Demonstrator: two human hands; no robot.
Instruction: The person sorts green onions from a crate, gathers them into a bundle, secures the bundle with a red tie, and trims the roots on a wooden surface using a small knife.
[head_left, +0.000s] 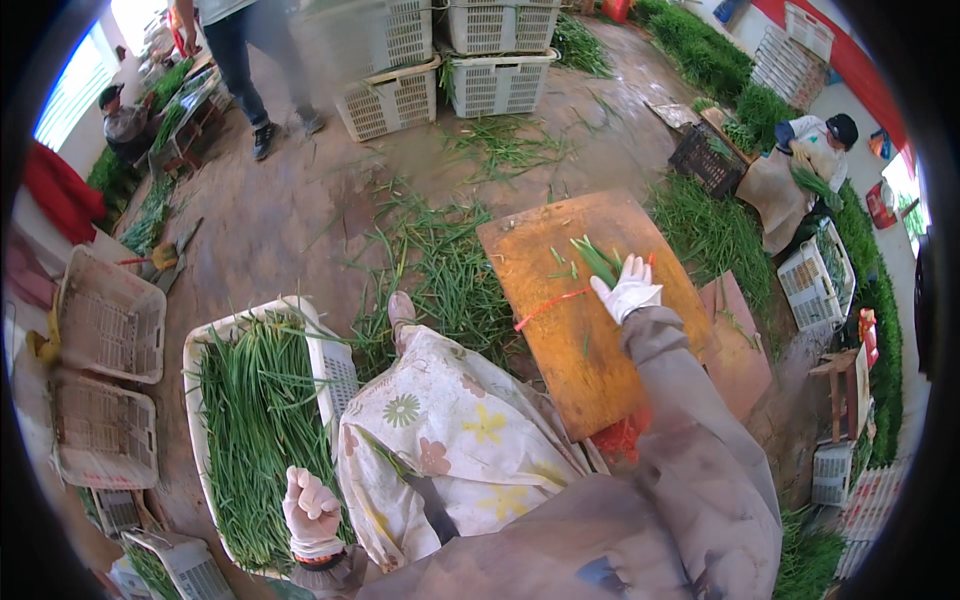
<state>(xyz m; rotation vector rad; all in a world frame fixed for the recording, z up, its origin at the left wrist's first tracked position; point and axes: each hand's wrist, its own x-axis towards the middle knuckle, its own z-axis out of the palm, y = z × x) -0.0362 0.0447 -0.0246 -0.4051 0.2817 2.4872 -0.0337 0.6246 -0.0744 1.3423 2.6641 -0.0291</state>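
My right hand (630, 289), in a white glove, lies with fingers apart on the worn wooden board (592, 360), at the lower end of a few short green leaf pieces (596, 259); whether it grips them is unclear. A red-orange tie (551, 307) lies across the board, left of that hand. My left hand (310, 506), gloved too, is raised with curled fingers near the right side of a white plastic crate (196, 405) full of long green leafy stalks (259, 420). A flower-patterned apron (450, 442) covers my lap between crate and board.
Loose green stalks (442, 277) litter the floor ahead. Stacked white crates (499, 82) stand beyond, near a standing person (244, 60). Empty crates (112, 315) are at the left. A seated co-worker (810, 157) holds green stalks at the right; another person (124, 124) sits at the far left.
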